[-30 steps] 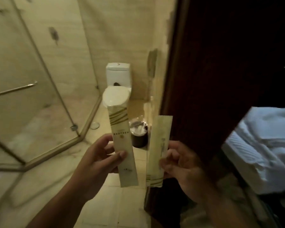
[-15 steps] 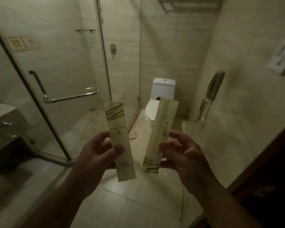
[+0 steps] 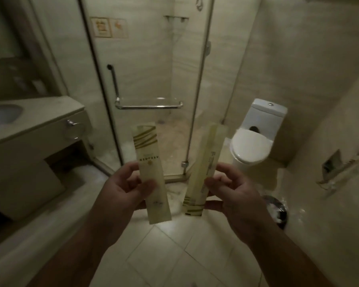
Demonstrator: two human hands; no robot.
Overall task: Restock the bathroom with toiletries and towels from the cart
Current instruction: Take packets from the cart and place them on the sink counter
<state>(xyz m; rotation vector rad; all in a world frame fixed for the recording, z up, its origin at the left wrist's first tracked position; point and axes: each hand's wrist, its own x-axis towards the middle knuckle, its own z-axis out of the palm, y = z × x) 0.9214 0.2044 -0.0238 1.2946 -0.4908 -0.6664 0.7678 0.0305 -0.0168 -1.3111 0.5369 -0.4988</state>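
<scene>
Just then the left hand [image 3: 122, 189] was pinching a long paper toiletry sachet [image 3: 150, 172] between thumb and curled fingers, upright, its striped end on top and printed face toward the camera. The right hand [image 3: 234, 189] was clamped the same way on a second sachet [image 3: 203, 168], which leaned a little to the right, striped end down. The two packets stood near each other but apart, held out at chest height above the tiled floor [image 3: 174, 255].

Neither grip had altered over the last second; what had changed was the view. A second before, a dark door and white linen had filled the right side. Those were gone, and the camera had swung left and further into the bathroom.

Straight ahead stood the glass shower door [image 3: 153, 69] with its chrome handle [image 3: 149, 106]; to the right, the toilet [image 3: 255, 141], lid down, and a waste bin [image 3: 278, 212] near the wall. On the left the vanity worktop [image 3: 50, 112] with its basin [image 3: 2, 114] had come into sight — probably where the sachets belonged.

So the carrying seemed nearly over, yet both packets were in hand, nothing set down.
</scene>
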